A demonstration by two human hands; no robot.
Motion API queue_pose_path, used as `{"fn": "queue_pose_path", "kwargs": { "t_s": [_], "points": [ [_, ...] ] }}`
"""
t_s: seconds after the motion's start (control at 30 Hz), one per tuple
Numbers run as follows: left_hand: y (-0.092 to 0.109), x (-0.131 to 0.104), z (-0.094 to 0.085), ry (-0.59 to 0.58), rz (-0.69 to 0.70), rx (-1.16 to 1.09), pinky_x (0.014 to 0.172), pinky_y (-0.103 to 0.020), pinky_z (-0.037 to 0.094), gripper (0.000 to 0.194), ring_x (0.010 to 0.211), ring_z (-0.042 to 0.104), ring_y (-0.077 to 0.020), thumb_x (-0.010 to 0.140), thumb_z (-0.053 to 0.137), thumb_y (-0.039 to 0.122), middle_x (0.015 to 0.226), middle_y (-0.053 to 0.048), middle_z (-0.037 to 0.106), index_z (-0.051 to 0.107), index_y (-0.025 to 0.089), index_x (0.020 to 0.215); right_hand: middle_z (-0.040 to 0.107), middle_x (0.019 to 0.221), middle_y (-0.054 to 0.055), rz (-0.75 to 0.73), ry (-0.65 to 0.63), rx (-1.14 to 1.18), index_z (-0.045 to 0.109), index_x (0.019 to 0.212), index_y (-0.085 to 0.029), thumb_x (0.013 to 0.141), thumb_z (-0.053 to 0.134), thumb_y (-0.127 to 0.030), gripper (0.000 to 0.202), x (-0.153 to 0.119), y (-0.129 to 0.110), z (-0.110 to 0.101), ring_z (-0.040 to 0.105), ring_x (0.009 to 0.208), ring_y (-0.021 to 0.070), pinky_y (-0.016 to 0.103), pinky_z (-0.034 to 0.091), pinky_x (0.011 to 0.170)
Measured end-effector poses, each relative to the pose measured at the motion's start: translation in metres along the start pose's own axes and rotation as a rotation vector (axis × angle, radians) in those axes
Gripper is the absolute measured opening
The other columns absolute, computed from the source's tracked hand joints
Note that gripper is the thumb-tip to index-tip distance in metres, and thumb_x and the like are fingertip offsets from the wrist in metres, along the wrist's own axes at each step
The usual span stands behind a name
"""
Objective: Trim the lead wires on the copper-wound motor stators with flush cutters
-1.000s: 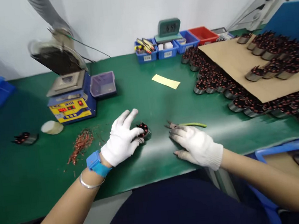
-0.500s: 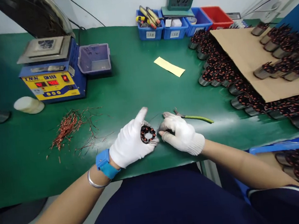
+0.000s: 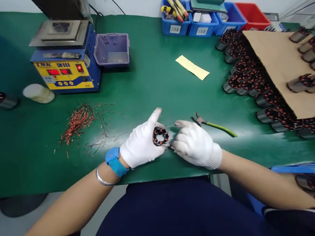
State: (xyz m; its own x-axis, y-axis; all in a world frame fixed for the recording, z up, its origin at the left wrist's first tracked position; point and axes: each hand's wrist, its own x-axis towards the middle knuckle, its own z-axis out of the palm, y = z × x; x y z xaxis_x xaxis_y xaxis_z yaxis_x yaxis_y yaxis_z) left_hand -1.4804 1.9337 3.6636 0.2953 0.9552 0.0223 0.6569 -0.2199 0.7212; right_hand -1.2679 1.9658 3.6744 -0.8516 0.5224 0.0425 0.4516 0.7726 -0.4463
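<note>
My left hand (image 3: 143, 144), in a white glove, is wrapped round a motor stator (image 3: 160, 136), its ring of dark and copper-coloured windings facing up and the thumb stretched along its far side. Just right of it, my right hand (image 3: 193, 142), also gloved, has its fingers curled and pinched close to the stator's lower right edge. What those fingertips hold is too small to make out. A thin dark wire shows between the stator and the right hand. Beyond the right hand, green-handled cutting pliers (image 3: 215, 125) lie on the green table (image 3: 149, 92).
At left lies a pile of copper wire offcuts (image 3: 79, 121). Behind it stand a blue-yellow CM 558 machine (image 3: 64, 64) and a purple bin (image 3: 112, 51). Many stators (image 3: 243, 74) crowd the right side beside cardboard (image 3: 271, 67). A yellow paper strip (image 3: 192, 67) lies mid-table.
My view has shifted, so the table's things sit further right in the picture. My right hand has turned, back of the hand more upward, its fingers curled lower beside the stator. The left hand keeps its hold.
</note>
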Motion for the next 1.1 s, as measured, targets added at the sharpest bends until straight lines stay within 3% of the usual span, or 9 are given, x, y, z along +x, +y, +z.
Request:
{"fn": "queue_pose_path", "kwargs": {
  "t_s": [0.07,0.17,0.27,0.37,0.47,0.6,0.77,0.97,1.1],
  "points": [
    [0.0,0.0,-0.002,-0.03,-0.008,-0.032,0.089,-0.035,0.051,0.098,0.103,0.065,-0.0233,0.072,0.065,0.031,0.116,-0.006,0.067,0.01,0.018,0.152,0.063,0.073,0.004,0.007,-0.038,0.093,0.066,0.083,-0.02,0.085,0.053,-0.031,0.017,-0.002,0.003,-0.005,0.059,0.081,0.0226,0.051,0.034,0.107],
    [0.001,0.001,-0.003,-0.062,-0.048,-0.06,0.086,-0.035,0.052,0.103,0.1,0.067,-0.0234,0.07,0.068,0.033,0.116,-0.005,0.068,0.006,0.02,0.152,0.067,0.092,0.006,0.277,0.054,0.353,0.065,0.098,-0.017,0.078,0.065,-0.041,0.031,0.004,0.003,-0.009,0.062,0.085,0.0206,0.04,0.049,0.089],
    [0.002,0.001,-0.004,-0.046,-0.053,-0.075,0.086,-0.034,0.052,0.106,0.101,0.067,-0.0224,0.071,0.067,0.033,0.118,-0.005,0.066,0.001,0.02,0.152,0.067,0.101,0.006,0.46,0.17,0.371,0.065,0.102,-0.016,0.077,0.067,-0.039,0.034,0.016,0.0,-0.008,0.062,0.091,0.0193,0.033,0.049,0.082],
    [0.003,0.002,-0.005,-0.042,-0.047,-0.067,0.086,-0.034,0.052,0.108,0.1,0.067,-0.0224,0.071,0.067,0.033,0.119,-0.006,0.066,-0.002,0.021,0.152,0.068,0.091,0.003,0.443,0.152,0.365,0.067,0.088,-0.018,0.085,0.056,-0.029,0.016,0.023,0.0,-0.008,0.061,0.084,0.0159,0.028,0.046,0.075],
    [0.001,0.002,-0.01,-0.072,-0.037,-0.057,0.086,-0.035,0.053,0.109,0.099,0.067,-0.0231,0.069,0.068,0.029,0.117,-0.005,0.067,-0.001,0.023,0.153,0.069,0.083,0.001,0.496,0.063,0.343,0.066,0.085,-0.019,0.086,0.052,-0.028,0.017,0.019,0.005,-0.012,0.06,0.075,0.0144,0.025,0.043,0.064],
    [0.0,0.001,-0.009,-0.095,0.001,-0.117,0.093,-0.036,0.052,0.107,0.108,0.063,-0.023,0.069,0.066,0.025,0.128,-0.007,0.062,0.001,0.024,0.153,0.07,0.085,0.002,0.468,0.012,0.124,0.066,0.085,-0.021,0.083,0.053,-0.028,0.015,0.014,0.007,-0.012,0.062,0.078,0.0172,0.027,0.04,0.066],
    [0.007,0.002,0.01,0.25,-0.147,-0.068,0.095,-0.042,0.051,0.107,0.11,0.061,-0.0278,0.061,0.076,0.044,0.125,-0.013,0.06,0.022,0.015,0.148,0.07,0.082,0.003,0.463,-0.066,-0.082,0.065,0.085,-0.023,0.083,0.052,-0.035,0.018,0.019,0.002,-0.006,0.064,0.079,0.0222,0.029,0.036,0.06],
    [0.011,0.004,0.006,0.112,-0.221,-0.015,0.089,-0.04,0.052,0.104,0.099,0.066,-0.0257,0.065,0.074,0.049,0.109,-0.007,0.068,0.021,0.02,0.15,0.071,0.088,0.004,0.608,-0.034,-0.097,0.066,0.089,-0.024,0.087,0.047,-0.036,0.023,0.02,0.002,-0.016,0.064,0.08,0.0225,0.031,0.039,0.068],
    [0.011,0.004,-0.001,0.077,-0.256,-0.087,0.089,-0.038,0.053,0.109,0.099,0.066,-0.0234,0.064,0.076,0.05,0.112,-0.005,0.068,0.015,0.024,0.151,0.072,0.093,0.001,0.605,0.003,0.173,0.067,0.099,-0.026,0.091,0.045,-0.042,0.028,0.024,0.004,-0.02,0.064,0.086,0.0187,0.029,0.042,0.072]
  ]
}}
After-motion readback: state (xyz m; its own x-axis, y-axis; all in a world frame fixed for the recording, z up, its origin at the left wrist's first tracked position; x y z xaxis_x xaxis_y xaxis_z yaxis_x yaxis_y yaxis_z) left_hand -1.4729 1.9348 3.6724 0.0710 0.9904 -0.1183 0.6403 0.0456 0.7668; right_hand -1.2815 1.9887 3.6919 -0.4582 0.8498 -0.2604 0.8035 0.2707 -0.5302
